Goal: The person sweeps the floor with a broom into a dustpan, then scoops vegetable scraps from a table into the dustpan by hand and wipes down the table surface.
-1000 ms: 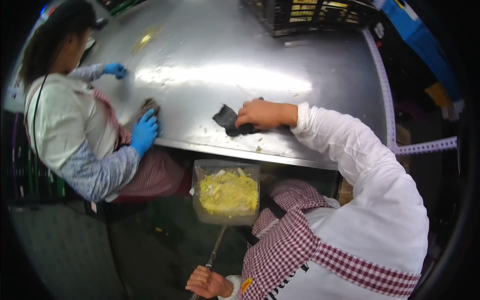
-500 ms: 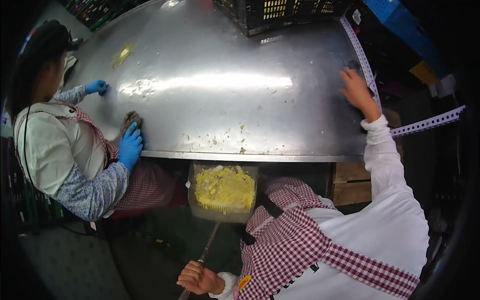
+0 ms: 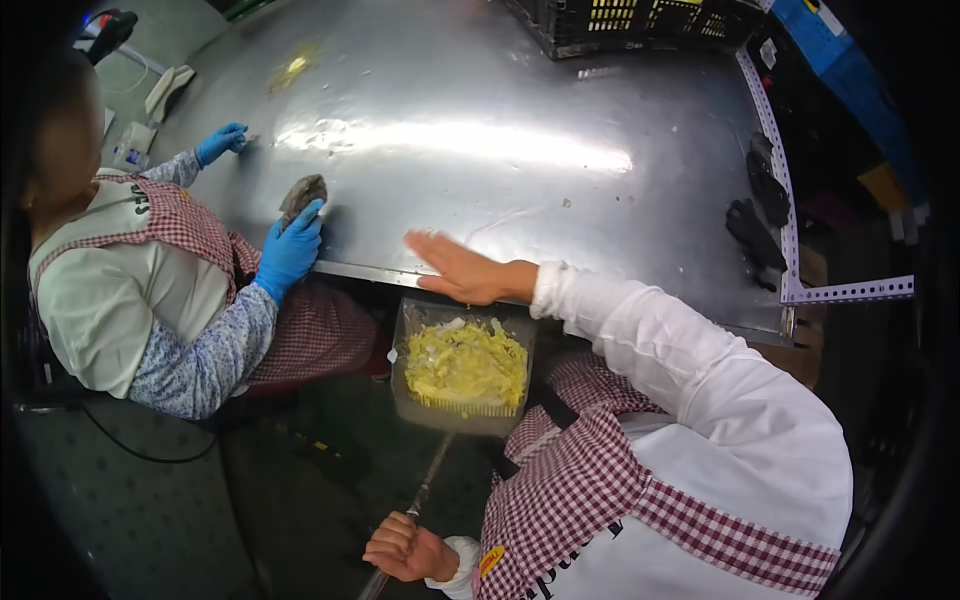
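Observation:
My left hand (image 3: 405,548) is closed round the thin handle (image 3: 433,470) of a long-handled dustpan (image 3: 440,418). The pan sits just under the front edge of a metal table (image 3: 430,190), full of shredded yellow scraps (image 3: 465,365) with some whitish bits. My right hand (image 3: 465,272) lies at that edge above the pan, fingers stretched out and slightly blurred, with nothing seen in it. A few small crumbs (image 3: 567,203) dot the tabletop, and a faint wet-looking streak runs beyond my fingers.
At the left, a co-worker in blue gloves holds a grey-brown rag (image 3: 303,195) on the table. Black gloves (image 3: 757,240) lie by the perforated metal strip (image 3: 775,130) at the right edge. A black crate (image 3: 640,35) stands at the back.
My right hand has swept from the table's right side to the front edge above the dustpan. Most scraps near that edge no longer show. The co-worker's rag hand has shifted; my view has turned slightly.

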Action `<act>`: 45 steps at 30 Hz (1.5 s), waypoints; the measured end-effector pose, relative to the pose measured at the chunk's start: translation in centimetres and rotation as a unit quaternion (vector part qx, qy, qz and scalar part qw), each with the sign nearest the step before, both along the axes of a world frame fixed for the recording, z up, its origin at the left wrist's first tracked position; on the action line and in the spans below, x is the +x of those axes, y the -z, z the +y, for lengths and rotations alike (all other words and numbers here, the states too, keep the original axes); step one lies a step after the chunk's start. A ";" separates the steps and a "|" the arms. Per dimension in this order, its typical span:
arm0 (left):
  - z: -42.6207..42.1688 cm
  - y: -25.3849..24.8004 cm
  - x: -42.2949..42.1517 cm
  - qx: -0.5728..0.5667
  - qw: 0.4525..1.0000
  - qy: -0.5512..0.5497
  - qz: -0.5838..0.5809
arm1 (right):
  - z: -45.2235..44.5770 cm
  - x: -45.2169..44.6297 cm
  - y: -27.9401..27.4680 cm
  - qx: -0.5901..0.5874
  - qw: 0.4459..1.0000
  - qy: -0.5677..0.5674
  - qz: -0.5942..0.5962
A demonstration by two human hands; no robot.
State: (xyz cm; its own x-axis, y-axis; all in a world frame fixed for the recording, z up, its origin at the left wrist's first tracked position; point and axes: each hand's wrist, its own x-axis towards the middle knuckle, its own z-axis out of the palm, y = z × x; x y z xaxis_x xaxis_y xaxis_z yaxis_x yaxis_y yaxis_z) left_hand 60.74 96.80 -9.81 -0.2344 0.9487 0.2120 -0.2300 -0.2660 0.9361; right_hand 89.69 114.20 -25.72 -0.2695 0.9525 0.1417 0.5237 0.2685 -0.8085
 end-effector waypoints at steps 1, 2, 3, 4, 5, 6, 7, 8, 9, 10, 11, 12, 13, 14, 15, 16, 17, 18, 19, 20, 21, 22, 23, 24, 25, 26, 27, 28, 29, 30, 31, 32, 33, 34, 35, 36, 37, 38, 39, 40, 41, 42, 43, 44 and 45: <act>0.1 0.1 0.2 0.000 1.000 -0.002 0.003 | 0.8 -0.1 -0.7 -0.024 0.997 -0.048 0.057; 0.2 0.2 0.4 0.000 1.000 -0.002 -0.003 | 1.7 0.1 -1.5 -0.049 0.988 -0.096 0.112; 0.4 0.2 0.4 -0.001 1.000 -0.003 -0.009 | 2.9 0.4 -1.2 -0.033 0.994 -0.074 0.076; 0.6 0.2 0.6 -0.004 1.000 -0.007 -0.007 | 4.4 1.1 -0.8 -0.018 0.998 -0.055 0.039; 0.8 -0.1 1.0 -0.014 1.000 -0.013 0.006 | 6.9 2.5 -0.2 -0.011 0.997 -0.047 -0.054; 1.0 -0.2 1.1 -0.020 1.000 -0.013 0.016 | 7.7 3.1 0.3 -0.017 0.993 -0.052 -0.105; 1.1 -0.2 1.1 -0.020 1.000 -0.012 0.019 | 8.2 3.6 -0.5 -0.034 0.977 -0.117 -0.173; 1.3 -0.2 1.1 -0.015 1.000 -0.004 0.014 | 8.4 4.0 -1.4 -0.050 0.953 -0.179 -0.239; 1.4 -0.3 1.1 -0.010 1.000 0.003 0.008 | 7.8 4.3 -1.8 -0.068 0.954 -0.201 -0.214; 1.4 -0.4 1.1 -0.010 1.000 0.003 0.008 | 6.6 4.6 -2.3 -0.085 0.952 -0.223 -0.191; 1.3 -0.6 1.0 -0.010 1.000 0.000 0.010 | 5.1 4.9 -3.0 -0.094 0.946 -0.246 -0.187; 1.2 -0.7 1.0 -0.011 1.000 -0.003 0.011 | 3.4 5.4 -2.5 -0.081 0.954 -0.241 -0.156; 1.1 -0.9 0.9 -0.010 1.000 -0.003 0.008 | 1.8 6.1 -2.7 -0.067 0.955 -0.241 -0.160; 1.1 -1.0 0.7 -0.008 1.000 -0.006 0.005 | 0.2 6.9 -3.0 -0.052 0.955 -0.241 -0.164; 1.0 -1.2 0.6 -0.006 1.000 -0.008 0.002 | -1.5 7.8 -3.3 -0.014 0.964 -0.220 -0.148; 0.9 -1.4 0.5 -0.005 1.000 -0.009 0.000 | -3.0 8.5 -3.9 0.024 0.971 -0.200 -0.131; 0.9 -1.7 0.5 0.000 1.000 -0.004 -0.005 | -4.5 9.1 -4.8 0.021 0.976 -0.180 -0.120; 1.0 -2.0 0.5 0.004 1.000 0.004 -0.010 | -5.8 9.5 -5.9 0.017 0.981 -0.158 -0.109; 1.3 -2.3 0.4 0.003 1.000 0.006 -0.014 | -7.1 9.6 -6.4 0.055 0.986 -0.125 -0.095; 1.4 -2.6 0.2 0.004 1.000 0.008 -0.018 | -8.3 9.6 -6.6 0.054 0.986 -0.123 -0.098; 1.5 -2.9 0.1 0.007 1.000 0.009 -0.024 | -9.4 9.4 -6.7 0.057 0.989 -0.072 -0.118; 1.7 -3.3 -0.3 0.006 1.000 0.012 -0.027 | -10.2 8.9 -7.0 0.059 0.988 -0.019 -0.138; 1.9 -3.4 -0.7 0.009 0.999 0.022 -0.036 | -10.6 8.4 -7.2 0.081 0.986 0.006 -0.144; 2.0 -3.4 -1.2 0.012 0.998 0.033 -0.046 | -10.8 8.2 -7.6 0.081 0.985 0.008 -0.149; 2.1 -3.5 -1.6 0.012 0.998 0.034 -0.051 | -11.0 7.9 -7.9 0.084 0.977 0.032 -0.192; 2.0 -3.2 -2.0 0.020 0.997 0.043 -0.053 | -11.5 7.7 -7.9 0.087 0.967 0.055 -0.233; 1.9 -3.2 -2.4 0.026 0.997 0.050 -0.055 | -11.6 7.9 -8.6 0.052 0.970 0.081 -0.223; 1.7 -3.1 -2.8 0.027 0.997 0.048 -0.058 | -11.4 7.7 -9.2 -0.027 0.967 0.126 -0.221; 1.7 -3.0 -3.5 0.030 0.996 0.049 -0.068 | -11.8 7.1 -10.6 -0.135 0.969 0.192 -0.081; 1.7 -2.8 -4.2 0.032 0.996 0.047 -0.075 | -11.5 5.9 -13.5 -0.239 0.937 0.248 0.062; 1.8 -2.4 -4.9 0.035 0.994 0.040 -0.091 | -11.3 4.2 -15.4 -0.240 0.938 0.243 0.055; 1.7 -2.0 -5.7 0.033 0.994 0.035 -0.096 | -11.2 2.0 -16.9 -0.222 0.936 0.236 0.140; 1.5 -0.9 -5.9 0.038 0.993 0.041 -0.103 | -11.5 0.3 -16.9 -0.196 0.926 0.231 0.225; 1.2 0.2 -6.1 0.044 0.991 0.051 -0.113 | -11.8 -1.9 -16.2 -0.129 0.941 0.223 0.218; 1.0 1.6 -6.4 0.047 0.989 0.059 -0.126 | -12.1 -4.5 -14.5 -0.043 0.956 0.208 0.202; 0.8 2.0 -6.9 0.045 0.988 0.055 -0.134 | -12.3 -6.5 -11.7 0.063 0.974 0.180 0.125; 0.5 2.3 -7.3 0.040 0.988 0.052 -0.141 | -12.9 -8.4 -7.5 0.094 0.985 0.128 0.066; 0.1 2.6 -7.7 0.039 0.986 0.062 -0.149 | -13.6 -9.5 -3.6 0.121 0.981 0.024 -0.148; 0.1 3.0 -8.2 0.045 0.985 0.070 -0.149 | -14.8 -10.2 -4.3 0.130 0.962 0.006 -0.241; 0.1 4.0 -8.8 0.056 0.984 0.076 -0.148 | -14.7 -10.2 -4.2 0.136 0.959 0.014 -0.248; -0.2 4.4 -9.3 0.053 0.983 0.073 -0.157 | -14.6 -9.9 -4.7 0.096 0.979 0.046 -0.173; -0.5 4.7 -9.4 0.053 0.983 0.075 -0.161 | -14.6 -9.6 -5.5 0.054 0.991 0.078 -0.094; -0.5 4.9 -9.4 0.046 0.982 0.071 -0.169 | -14.5 -8.6 -6.4 0.044 0.992 0.080 -0.083; -0.5 4.9 -9.3 0.043 0.981 0.067 -0.175 | -14.5 -7.1 -6.9 0.038 0.991 0.090 -0.089; -0.5 4.7 -9.2 0.046 0.981 0.068 -0.178 | -14.3 -5.3 -7.8 0.056 0.985 0.127 -0.099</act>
State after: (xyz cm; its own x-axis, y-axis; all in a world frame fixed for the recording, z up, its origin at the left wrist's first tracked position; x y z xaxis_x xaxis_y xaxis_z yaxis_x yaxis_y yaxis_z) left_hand 51.58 96.25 -14.52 -0.1820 0.9571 0.2256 -0.5774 -0.2897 0.7634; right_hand 84.36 99.95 -17.92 -0.0578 0.9740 0.2188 0.7297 0.1908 -0.6566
